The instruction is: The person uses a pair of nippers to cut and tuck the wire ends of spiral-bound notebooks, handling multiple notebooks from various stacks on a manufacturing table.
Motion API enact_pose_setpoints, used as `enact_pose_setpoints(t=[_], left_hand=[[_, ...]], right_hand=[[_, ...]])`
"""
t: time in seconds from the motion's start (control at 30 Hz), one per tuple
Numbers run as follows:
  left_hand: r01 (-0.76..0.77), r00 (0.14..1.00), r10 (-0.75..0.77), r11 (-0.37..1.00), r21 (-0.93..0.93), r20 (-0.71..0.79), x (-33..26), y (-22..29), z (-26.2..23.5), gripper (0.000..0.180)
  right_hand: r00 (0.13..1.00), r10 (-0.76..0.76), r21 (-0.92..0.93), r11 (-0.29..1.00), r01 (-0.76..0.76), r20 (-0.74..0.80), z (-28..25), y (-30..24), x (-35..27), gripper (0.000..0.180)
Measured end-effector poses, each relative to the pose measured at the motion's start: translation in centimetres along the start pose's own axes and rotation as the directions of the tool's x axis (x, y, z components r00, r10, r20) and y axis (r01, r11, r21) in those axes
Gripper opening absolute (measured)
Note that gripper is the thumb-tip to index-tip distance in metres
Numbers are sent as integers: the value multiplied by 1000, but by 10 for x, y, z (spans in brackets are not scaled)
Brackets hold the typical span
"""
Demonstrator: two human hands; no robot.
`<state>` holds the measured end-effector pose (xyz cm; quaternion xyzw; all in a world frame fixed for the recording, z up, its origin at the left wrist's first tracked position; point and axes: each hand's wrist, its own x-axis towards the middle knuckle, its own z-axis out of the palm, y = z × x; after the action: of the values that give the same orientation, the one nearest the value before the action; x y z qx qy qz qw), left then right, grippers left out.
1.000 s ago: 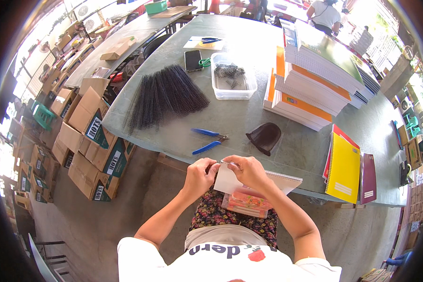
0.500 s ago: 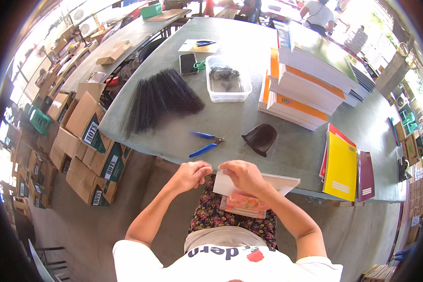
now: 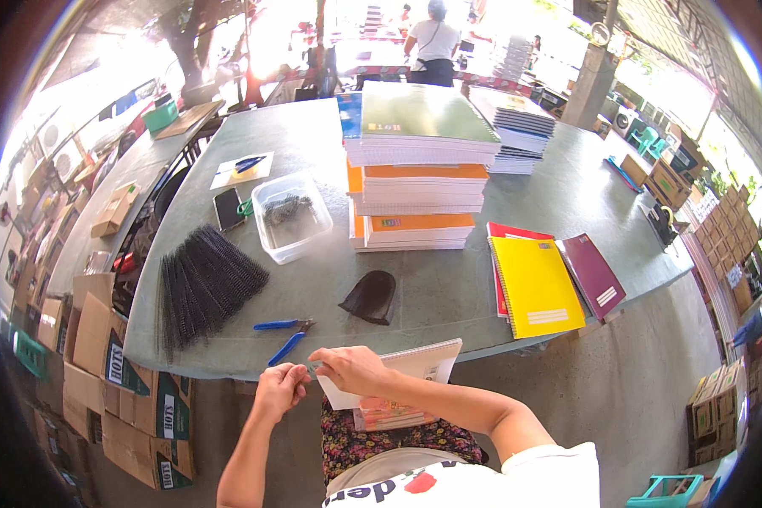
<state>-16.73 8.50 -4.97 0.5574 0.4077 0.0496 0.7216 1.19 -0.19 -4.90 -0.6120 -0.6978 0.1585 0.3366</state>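
We're looking at what's probably a small notebook-binding workshop: tall stacks of notebooks [image 3: 419, 161] on a long grey table [image 3: 559, 195], a heap of black spiral coils [image 3: 203, 284], blue pliers [image 3: 284, 334], and cardboard boxes [image 3: 114, 381] piled alongside.

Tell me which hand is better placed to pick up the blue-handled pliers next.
Left, probably. The left hand is just below the blue-handled pliers at the table edge and pinches only something small. The right hand grips the white spiral notebook and would have to let go.
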Motion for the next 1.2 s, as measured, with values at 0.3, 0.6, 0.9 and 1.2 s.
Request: enact_pose_setpoints(t=[0.3,0.6,0.9,1.2], left_hand=[[-327,880,467,728,602,-87,-3,1,-13,15],[-437,799,601,605,666,-22,5,4,-12,15],[-434,809,588,577,692,17,5,11,-14,24],[-435,750,647,331,837,134,122,97,49,29]], right_hand=[[978,45,-56,998,-34,204,-1,10,5,25],[964,95,-23,996,-92,249,-2,12,6,19],[964,196,-72,980,-185,182,-2,7,11,24],[989,55,48,997,-62,138,1,13,-2,19]])
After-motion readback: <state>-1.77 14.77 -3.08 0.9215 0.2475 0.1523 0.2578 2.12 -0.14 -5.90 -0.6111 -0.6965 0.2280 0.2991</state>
